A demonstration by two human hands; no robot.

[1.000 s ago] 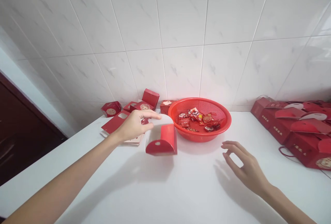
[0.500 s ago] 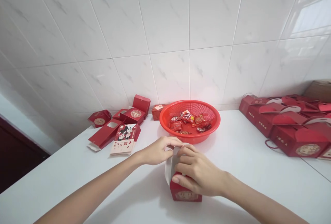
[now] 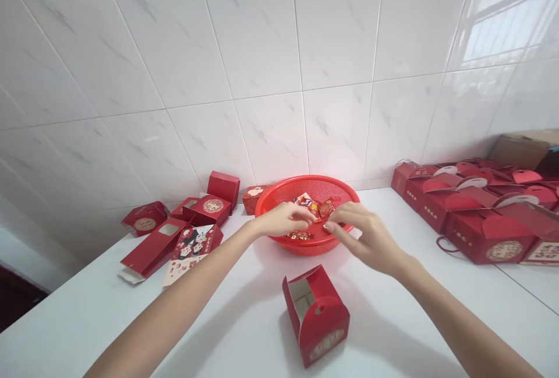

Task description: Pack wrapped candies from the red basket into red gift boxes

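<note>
A red plastic basket point(image 3: 312, 245) holds several red-wrapped sweets point(image 3: 307, 202). My left hand point(image 3: 283, 219) reaches over its left front part, fingers apart near the wrappers, with nothing visibly held. Over the right side is my right hand point(image 3: 364, 235), its fingertips bent toward the thumb around something small that I cannot make out. In front of the basket stands a red gift box point(image 3: 317, 317), upright with its top open and its pale inside showing. Neither hand touches this box.
Several red boxes and cartons point(image 3: 207, 209) lie at the left, beside a panda-print carton point(image 3: 192, 247). A small red box point(image 3: 253, 198) stands behind the basket's left edge. Rows of closed red boxes point(image 3: 471, 238) fill the right, with a brown cardboard box point(image 3: 519, 151) behind.
Both hands have let go of the red gift box and moved forward over the basket. The box now stands alone with its top open. The view has shifted slightly to the right.
</note>
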